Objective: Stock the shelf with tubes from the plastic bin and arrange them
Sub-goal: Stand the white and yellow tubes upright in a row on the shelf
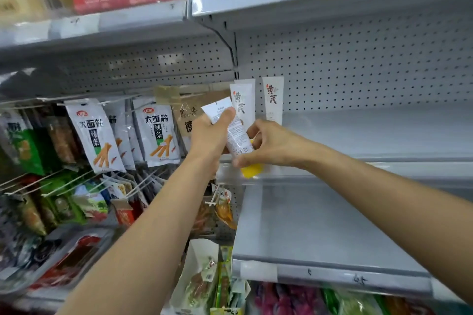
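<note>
**Third tube in hand, ready to place**

I hold a white tube (pixel 239 139) tilted between both hands, its yellow cap (pixel 252 171) at 5 o'clock. My left grip (pixel 210 133) curls round the flat upper end, and my right grip (pixel 271 146) pinches just above the cap. At 12 o'clock the first standing tube (pixel 243 102) and the second standing tube (pixel 273 100) lean on the back panel. I judge this the placing step. Next, turn the label forward and stand the tube cap down on the shelf (pixel 358 133), at 3 o'clock of the pair. The bin is out of view.

Left hand (pixel 210 134), right hand (pixel 268 147), both raised, curled.
</note>
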### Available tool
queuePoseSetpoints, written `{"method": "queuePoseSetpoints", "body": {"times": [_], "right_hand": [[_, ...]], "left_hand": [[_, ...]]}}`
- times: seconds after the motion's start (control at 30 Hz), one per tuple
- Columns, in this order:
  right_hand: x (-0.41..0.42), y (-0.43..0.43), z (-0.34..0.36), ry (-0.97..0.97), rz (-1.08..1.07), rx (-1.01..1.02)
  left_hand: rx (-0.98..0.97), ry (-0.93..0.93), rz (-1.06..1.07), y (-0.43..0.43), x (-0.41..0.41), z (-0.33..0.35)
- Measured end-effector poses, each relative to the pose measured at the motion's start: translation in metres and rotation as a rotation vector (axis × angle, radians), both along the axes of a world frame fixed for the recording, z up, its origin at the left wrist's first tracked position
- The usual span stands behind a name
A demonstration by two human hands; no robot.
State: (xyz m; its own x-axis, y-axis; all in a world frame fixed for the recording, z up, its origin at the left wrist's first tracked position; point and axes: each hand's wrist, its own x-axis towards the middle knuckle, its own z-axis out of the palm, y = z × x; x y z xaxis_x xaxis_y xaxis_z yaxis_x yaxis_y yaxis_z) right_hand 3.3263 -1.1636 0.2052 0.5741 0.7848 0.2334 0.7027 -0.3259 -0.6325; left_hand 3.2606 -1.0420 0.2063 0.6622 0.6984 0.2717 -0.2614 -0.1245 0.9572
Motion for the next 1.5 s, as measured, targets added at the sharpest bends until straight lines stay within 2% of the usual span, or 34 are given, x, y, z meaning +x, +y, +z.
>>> {"method": "queuePoseSetpoints", "body": {"times": [0.13,0.23,0.3,0.5,0.57,0.7,0.93,1.5], "right_hand": [[0.000,0.003,-0.004,-0.036,-0.021,-0.014],[0.010,-0.001,-0.004,-0.031,-0.046,0.002],[0.019,-0.009,-0.001,-0.025,-0.075,0.039],[0.062,-0.034,0.011,0.087,-0.207,0.237],[0.080,-0.038,0.011,0.127,-0.251,0.255],[0.116,-0.040,0.005,0.172,-0.327,0.232],[0.158,-0.024,-0.006,0.245,-0.381,0.215],[0.178,-0.007,-0.010,0.234,-0.430,0.148]], "left_hand": [[0.017,-0.019,-0.003,-0.010,0.004,0.003],[0.111,-0.005,-0.064,-0.014,0.006,0.002],[0.303,0.068,-0.061,-0.014,0.008,-0.002],[1.011,0.389,0.219,-0.004,0.019,-0.021],[1.152,0.473,0.238,-0.004,0.023,-0.024],[1.203,0.569,0.216,-0.006,0.032,-0.027],[1.167,0.605,0.231,-0.005,0.042,-0.031],[1.147,0.602,0.225,-0.002,0.048,-0.032]]}}
